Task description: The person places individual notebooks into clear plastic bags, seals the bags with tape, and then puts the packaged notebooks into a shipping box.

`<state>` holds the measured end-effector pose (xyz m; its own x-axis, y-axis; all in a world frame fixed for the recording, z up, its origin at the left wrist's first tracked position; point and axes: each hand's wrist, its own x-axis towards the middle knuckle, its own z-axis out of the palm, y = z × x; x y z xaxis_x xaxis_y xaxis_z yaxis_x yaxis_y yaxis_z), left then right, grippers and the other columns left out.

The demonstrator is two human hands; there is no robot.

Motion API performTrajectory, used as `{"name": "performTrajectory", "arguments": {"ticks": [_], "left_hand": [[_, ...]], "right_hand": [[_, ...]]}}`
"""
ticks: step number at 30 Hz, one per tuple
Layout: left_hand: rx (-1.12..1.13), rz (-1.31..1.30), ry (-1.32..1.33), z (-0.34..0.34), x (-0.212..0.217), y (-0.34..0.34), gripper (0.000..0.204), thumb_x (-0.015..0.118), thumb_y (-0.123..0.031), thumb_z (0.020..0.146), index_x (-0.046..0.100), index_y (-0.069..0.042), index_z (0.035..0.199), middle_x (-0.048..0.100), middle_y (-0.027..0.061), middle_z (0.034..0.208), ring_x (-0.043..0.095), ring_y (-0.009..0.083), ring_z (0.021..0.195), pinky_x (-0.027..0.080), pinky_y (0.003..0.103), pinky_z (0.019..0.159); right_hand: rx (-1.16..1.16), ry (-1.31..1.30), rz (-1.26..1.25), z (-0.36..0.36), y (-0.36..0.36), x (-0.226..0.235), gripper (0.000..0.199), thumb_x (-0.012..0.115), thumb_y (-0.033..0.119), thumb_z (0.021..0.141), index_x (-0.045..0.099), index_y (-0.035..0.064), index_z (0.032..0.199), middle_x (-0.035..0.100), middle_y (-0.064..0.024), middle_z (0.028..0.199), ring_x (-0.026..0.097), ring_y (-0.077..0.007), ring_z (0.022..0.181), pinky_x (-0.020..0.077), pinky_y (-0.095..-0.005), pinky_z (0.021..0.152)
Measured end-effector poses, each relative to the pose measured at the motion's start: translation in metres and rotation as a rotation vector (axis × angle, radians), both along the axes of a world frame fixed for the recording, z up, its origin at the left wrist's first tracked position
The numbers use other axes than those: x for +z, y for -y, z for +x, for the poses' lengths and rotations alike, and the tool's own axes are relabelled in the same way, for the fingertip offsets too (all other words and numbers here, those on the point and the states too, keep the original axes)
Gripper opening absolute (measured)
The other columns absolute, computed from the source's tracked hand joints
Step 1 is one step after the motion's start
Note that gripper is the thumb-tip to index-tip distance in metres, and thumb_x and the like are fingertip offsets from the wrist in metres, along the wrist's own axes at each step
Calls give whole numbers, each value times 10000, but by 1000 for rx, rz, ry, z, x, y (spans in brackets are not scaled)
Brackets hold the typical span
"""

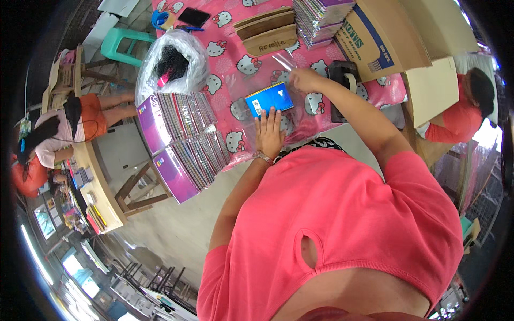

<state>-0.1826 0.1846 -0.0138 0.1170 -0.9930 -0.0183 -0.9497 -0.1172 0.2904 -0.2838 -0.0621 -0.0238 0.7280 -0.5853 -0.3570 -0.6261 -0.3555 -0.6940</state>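
A small blue spiral notebook [279, 98] lies on the pink patterned tablecloth [227, 64], with its wire binding along the far edge. Clear plastic film shows around and beyond it. My left hand [270, 132] rests palm down, its stretched fingertips on the notebook's near edge. To the right and a little farther off, my right hand [305, 80] is closed, gripping the clear plastic film [285, 62], which rises in a shiny fold beside the fingers. The fingertips of this hand are partly hidden.
Stacks of spiral notebooks [184, 115] stand at the left, beside a plastic bag [195, 51] with dark contents. Farther off are a cardboard holder [266, 43], more notebooks [316, 24], a phone [194, 17] and a large carton [383, 37]. A black device [338, 75] sits right. Two people are nearby.
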Motion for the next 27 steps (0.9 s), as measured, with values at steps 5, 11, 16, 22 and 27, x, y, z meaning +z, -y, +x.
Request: {"name": "performTrajectory", "arguments": {"ticks": [5,11,16,22,27], "left_hand": [[22,62,43,-2,2,2,742,624,-313,801,295,-81,1425,238,107,1500,184,326,1388,134,531,1115],[46,79,45,-3,5,5,755,645,-331,776,320,-100,1417,286,99,1480,225,320,1374,145,527,1110],[66,63,8,0,10,6,759,681,-296,742,348,-114,1400,334,94,1451,264,319,1353,162,529,1101],[73,88,-39,-1,15,9,748,700,-259,721,371,-115,1377,342,93,1439,261,318,1351,164,533,1099],[78,65,-54,1,16,7,658,664,-232,756,405,-116,1349,365,83,1417,291,315,1326,171,528,1096]], "right_hand": [[163,158,-168,67,18,-14,254,558,153,806,616,47,1029,659,-146,893,641,-292,854,506,-410,728],[180,246,-467,113,14,-50,207,551,172,810,641,48,949,620,-151,1045,618,-338,926,492,-459,771],[353,195,-696,98,20,-51,208,521,181,843,631,44,955,562,-129,1104,556,-309,1042,464,-430,863],[334,188,-709,96,17,-33,199,525,210,831,614,57,923,556,-99,1100,536,-299,1056,428,-429,909],[453,184,-716,112,20,-21,199,530,165,802,603,91,972,612,-120,1037,556,-308,1017,406,-445,909]]}}
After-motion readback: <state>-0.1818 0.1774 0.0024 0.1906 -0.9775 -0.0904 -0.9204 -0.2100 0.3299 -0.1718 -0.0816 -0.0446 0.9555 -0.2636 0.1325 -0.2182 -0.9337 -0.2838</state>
